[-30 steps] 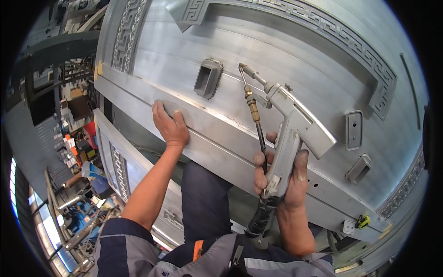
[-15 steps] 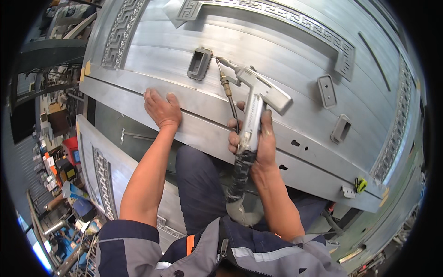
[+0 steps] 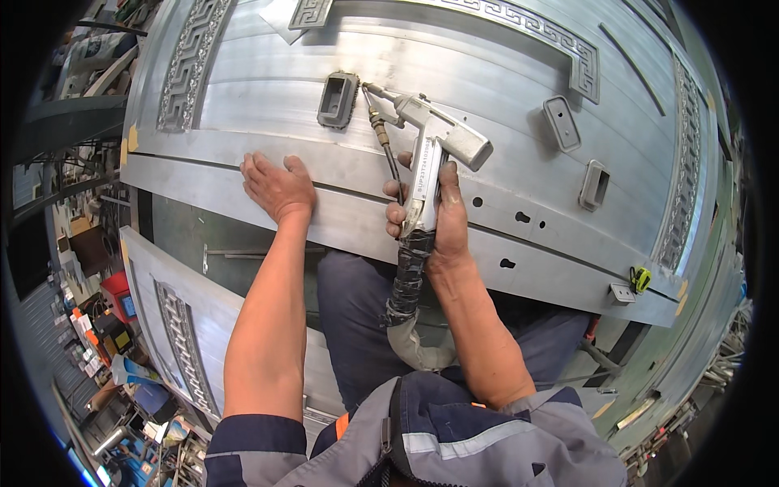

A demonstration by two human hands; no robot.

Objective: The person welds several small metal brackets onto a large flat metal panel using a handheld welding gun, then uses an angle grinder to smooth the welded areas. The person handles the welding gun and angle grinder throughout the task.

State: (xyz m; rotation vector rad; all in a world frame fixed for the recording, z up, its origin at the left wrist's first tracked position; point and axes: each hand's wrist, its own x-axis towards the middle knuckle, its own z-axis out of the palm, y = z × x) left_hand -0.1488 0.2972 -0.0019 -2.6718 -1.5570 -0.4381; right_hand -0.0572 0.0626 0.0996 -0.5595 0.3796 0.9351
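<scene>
Right hand (image 3: 434,211) has its fingers wrapped round the silver gun (image 3: 441,136) mid-frame, nozzle (image 3: 372,88) at the upper-right edge of the grey rectangular cup (image 3: 349,101), upper left of centre; left hand (image 3: 278,188) grips nothing, fingers resting on the lower strip of the panel (image 3: 260,97), left of centre. Rough dark line shows along the cup's right edge, so I'd call that one part done; can't tell if it closes all round. Second cup (image 3: 601,188) and oblong plate (image 3: 561,123), right of frame, show none I can make out, probably left to do.
</scene>
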